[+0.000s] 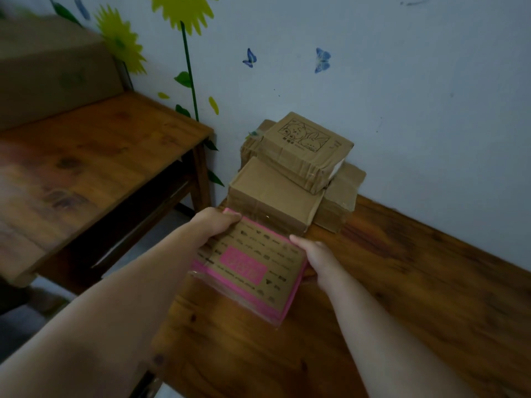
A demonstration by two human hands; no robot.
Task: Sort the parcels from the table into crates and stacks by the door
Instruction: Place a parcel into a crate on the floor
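A flat brown parcel with pink edges and a pink label [253, 265] is held over a wooden table [402, 282]. My left hand [212, 225] grips its far left corner and my right hand [319, 259] holds its right edge. Just beyond it, against the wall, stands a stack of brown cardboard parcels: a plain box [270, 196] in front, a box printed with cartoon animals [307, 147] on top, and more boxes [342, 193] behind and under them. The pink parcel's far edge is close to the plain box; I cannot tell whether they touch.
A second wooden table [86, 162] stands to the left with a gap of floor [149, 242] between the two tables. A large blurred cardboard box [51, 70] sits on its far end. The wall [402, 96] with flower and butterfly stickers runs behind the stack.
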